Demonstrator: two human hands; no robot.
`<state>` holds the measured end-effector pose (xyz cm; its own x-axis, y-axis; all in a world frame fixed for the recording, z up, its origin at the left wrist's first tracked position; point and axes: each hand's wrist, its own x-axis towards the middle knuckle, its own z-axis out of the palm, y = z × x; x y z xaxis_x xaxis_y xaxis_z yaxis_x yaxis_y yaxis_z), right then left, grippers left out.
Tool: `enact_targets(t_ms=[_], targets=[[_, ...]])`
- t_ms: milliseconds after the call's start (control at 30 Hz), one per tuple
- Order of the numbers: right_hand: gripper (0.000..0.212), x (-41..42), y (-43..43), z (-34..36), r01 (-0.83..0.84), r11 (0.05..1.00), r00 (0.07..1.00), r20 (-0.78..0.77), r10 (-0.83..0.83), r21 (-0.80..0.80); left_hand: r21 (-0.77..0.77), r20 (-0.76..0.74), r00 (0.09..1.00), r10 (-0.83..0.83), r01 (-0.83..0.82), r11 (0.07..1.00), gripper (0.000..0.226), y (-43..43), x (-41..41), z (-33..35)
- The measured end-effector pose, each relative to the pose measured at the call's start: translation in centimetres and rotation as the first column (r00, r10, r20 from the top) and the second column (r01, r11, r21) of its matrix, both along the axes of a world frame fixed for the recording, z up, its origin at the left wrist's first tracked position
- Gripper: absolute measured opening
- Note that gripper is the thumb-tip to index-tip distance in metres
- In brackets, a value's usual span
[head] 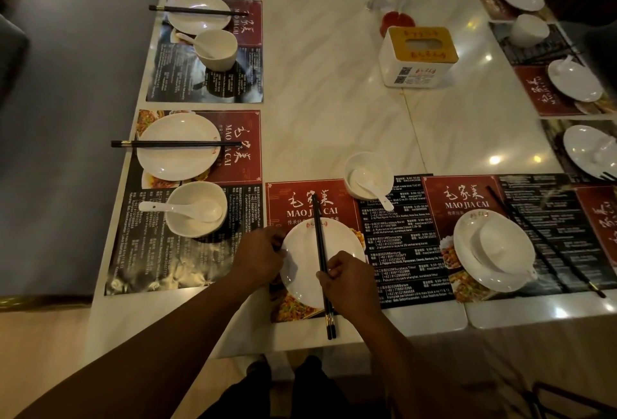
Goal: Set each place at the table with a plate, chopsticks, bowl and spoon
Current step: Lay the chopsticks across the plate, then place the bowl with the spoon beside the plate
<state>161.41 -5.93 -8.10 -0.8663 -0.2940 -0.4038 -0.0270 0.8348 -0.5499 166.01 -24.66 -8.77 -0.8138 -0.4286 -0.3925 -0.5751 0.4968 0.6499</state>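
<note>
my right hand pinches the chopsticks over the plate; left hand grips its rim; light, slippery, hold mid-shaft

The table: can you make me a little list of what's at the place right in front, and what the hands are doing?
plate: white plate lying on the red placemat
chopsticks: black chopsticks laid across the plate, ends past the near rim
left hand: left hand touching the plate's left rim
right hand: right hand pinching the chopsticks
bowl: white bowl beyond the plate, at the placemat's far edge
spoon: white spoon resting in the bowl, handle over its rim
</note>
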Motion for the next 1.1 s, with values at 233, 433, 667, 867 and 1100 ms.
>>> enact_targets(t_ms=[233, 433, 667, 867, 1100], targets=[[0.018, -0.4, 0.6, 0.3, 0.035, 0.999, 0.999, -0.027, -0.035, -0.014, 0.001, 0.019, 1.0, -0.025, 0.025, 1.0, 0.027, 0.0, 0.2, -0.2], [0.008, -4.1, 5.4, 2.7, 0.233, 0.972, 0.97, -0.068, -0.235, -0.037, -0.065, -0.077, 0.996, 0.048, -0.053, 0.996, 0.015, 0.4, -1.4, 1.6], [0.014, -15.7, 9.0, 3.6, 0.369, 0.913, 0.927, 0.002, -0.375, -0.176, 0.145, -0.151, 0.981, 0.119, -0.097, 0.985, 0.014, 3.5, -7.7, 4.6], [0.011, -22.7, 6.3, 0.4, 0.215, 0.943, 0.968, 0.183, -0.171, -0.254, 0.405, -0.034, 0.918, 0.395, -0.348, 0.845, 0.039, 6.8, -13.0, 4.9], [0.034, -23.5, 4.5, -0.6, 0.139, 0.926, 0.97, 0.237, -0.056, -0.352, 0.457, 0.022, 0.889, 0.457, -0.415, 0.787, 0.03, 8.7, -15.7, 4.5]])
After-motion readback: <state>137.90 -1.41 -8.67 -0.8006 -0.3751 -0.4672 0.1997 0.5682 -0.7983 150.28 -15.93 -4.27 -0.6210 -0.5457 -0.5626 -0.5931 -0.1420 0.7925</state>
